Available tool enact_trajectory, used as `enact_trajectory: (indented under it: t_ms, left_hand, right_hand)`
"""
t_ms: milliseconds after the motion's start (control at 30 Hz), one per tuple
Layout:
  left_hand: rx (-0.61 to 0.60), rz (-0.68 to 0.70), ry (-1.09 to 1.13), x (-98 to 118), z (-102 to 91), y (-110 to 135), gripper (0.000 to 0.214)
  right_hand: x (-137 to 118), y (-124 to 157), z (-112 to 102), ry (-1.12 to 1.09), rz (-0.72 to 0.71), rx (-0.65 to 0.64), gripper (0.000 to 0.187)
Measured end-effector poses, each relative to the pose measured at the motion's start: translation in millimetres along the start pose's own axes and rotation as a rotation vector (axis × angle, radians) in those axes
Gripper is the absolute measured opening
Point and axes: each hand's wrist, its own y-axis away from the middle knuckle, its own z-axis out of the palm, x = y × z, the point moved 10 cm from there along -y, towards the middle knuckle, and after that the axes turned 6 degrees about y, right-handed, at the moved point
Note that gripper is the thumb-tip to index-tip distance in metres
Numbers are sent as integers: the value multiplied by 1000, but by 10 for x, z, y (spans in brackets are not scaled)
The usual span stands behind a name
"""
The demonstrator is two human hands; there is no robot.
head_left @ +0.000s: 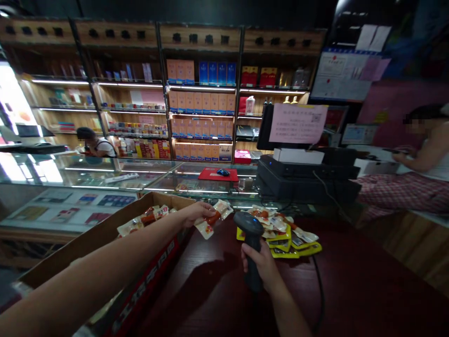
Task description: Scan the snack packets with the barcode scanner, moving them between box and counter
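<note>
In the head view, seemingly being partway along: having many snack packets (149,217) left in the open cardboard carton (147,283) on the left, and having a loose pile of packets (277,224), some yellow-edged, lying on the dark red bench (365,281) to the right. Being unable to count the carton's contents because of the left forearm (115,257) across it, or to tell which piled ones count as finished. Handling one vacuum-packed snack (220,209), apparently meat, in the gap between carton and pile.

Extending the left forearm from the lower left corner over the carton. Pinching the vacuum-packed snack between thumb and fingers of the left hand (198,213), presenting it tilted, apparently raised off the bench, just beside the head of the barcode scanner (249,223). Angling the right forearm (284,299) up from the bottom edge, wrapping the right hand (257,260) around the scanner's handle in a closed grip, nearly upright. Being unable to tell whether squeezing the trigger.
</note>
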Motion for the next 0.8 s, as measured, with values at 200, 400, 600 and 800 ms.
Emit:
enact_trajectory:
  t_ms: [200, 400, 600, 800]
  left_hand:
    - [-18, 23, 3, 58, 1048, -819, 36]
    - [233, 101, -280, 120, 1647, -1411, 34]
    - [363, 232, -850, 247, 1853, -1493, 30]
    - [467, 364, -1071, 375, 1843, -1277, 29]
  right_hand:
    - [-189, 125, -713, -49, -20, 203, 39]
    - [-335, 357, -1391, -67, -44, 354, 40]
    - [-361, 490, -1673, -60, -16, 404, 41]
    - [-310, 438, -1560, -87, -33, 396, 47]
